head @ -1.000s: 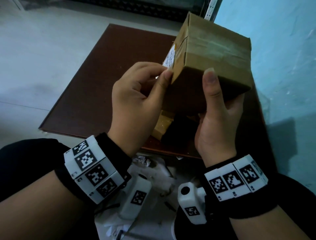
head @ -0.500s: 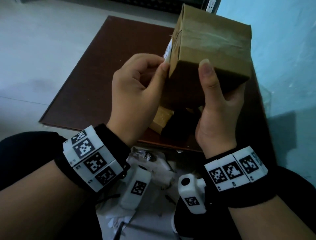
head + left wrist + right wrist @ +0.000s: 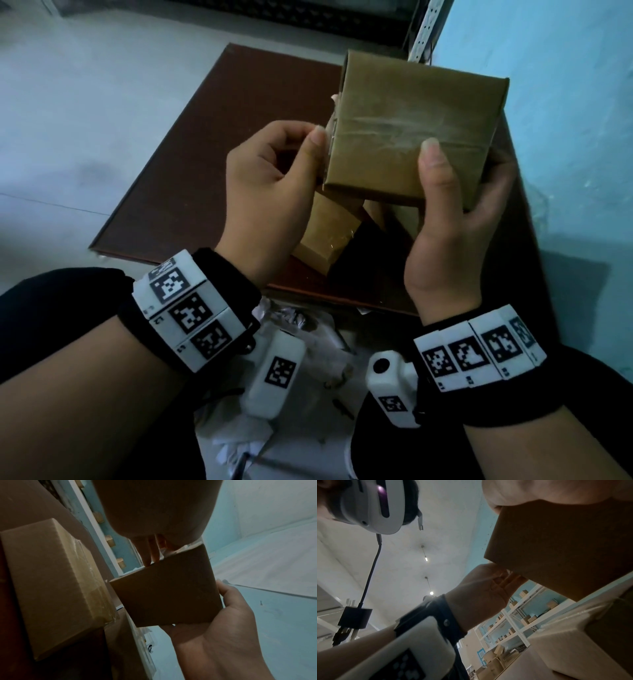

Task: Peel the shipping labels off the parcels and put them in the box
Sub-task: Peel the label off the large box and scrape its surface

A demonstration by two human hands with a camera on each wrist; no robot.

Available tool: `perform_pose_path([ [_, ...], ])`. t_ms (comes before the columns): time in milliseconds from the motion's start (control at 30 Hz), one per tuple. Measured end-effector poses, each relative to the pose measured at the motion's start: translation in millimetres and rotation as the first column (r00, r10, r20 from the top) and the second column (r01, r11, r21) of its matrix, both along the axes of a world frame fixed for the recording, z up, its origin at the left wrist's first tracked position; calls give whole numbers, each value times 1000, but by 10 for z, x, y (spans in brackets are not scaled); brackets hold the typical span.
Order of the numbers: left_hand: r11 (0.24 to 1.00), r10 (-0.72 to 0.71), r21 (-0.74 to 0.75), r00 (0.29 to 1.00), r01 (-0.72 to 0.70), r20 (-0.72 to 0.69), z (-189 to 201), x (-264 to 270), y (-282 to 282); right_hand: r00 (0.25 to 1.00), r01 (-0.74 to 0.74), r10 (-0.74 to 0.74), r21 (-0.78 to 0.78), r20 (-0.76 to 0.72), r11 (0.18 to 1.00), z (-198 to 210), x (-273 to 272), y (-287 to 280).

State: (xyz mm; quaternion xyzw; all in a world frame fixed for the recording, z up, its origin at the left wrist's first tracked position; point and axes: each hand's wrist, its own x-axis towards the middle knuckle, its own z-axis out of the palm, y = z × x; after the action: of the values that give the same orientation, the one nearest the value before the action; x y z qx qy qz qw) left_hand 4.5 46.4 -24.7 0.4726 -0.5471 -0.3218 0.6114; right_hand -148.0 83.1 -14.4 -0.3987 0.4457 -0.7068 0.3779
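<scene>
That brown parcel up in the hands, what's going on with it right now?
A person holds a brown taped parcel up over a dark brown board. The right hand grips it from below and the side, thumb on the near face. The left hand pinches at the parcel's left edge, where a sliver of the white shipping label shows; whether it has started to lift cannot be told. More parcels lie on the board beneath, and crumpled white paper sits near the wrists.
</scene>
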Motion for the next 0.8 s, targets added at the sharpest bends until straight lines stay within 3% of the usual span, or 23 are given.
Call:
perform_pose_path([
  [167,999,-41,8,980,43,-193,60,-8,26,999,-33,33,-11,23,999,21,-39,8],
  [267,996,-51,-72,996,46,-70,92,43,-13,996,-30,23,-81,-82,996,9,-17,7],
  [367,994,-28,-107,999,31,32,64,90,-56,997,-55,52,-47,-65,997,-23,-9,-8],
  [467,996,29,-83,999,-27,27,33,84,-65,993,-102,100,-24,-69,995,-4,-7,-15],
  [600,998,8,-54,995,-13,-103,43,86,-66,989,-140,140,10,-36,990,29,-11,-18],
  [800,988,20,-153,998,-11,60,72,163,-108,989,-144,140,103,45,984,84,-34,-29],
])
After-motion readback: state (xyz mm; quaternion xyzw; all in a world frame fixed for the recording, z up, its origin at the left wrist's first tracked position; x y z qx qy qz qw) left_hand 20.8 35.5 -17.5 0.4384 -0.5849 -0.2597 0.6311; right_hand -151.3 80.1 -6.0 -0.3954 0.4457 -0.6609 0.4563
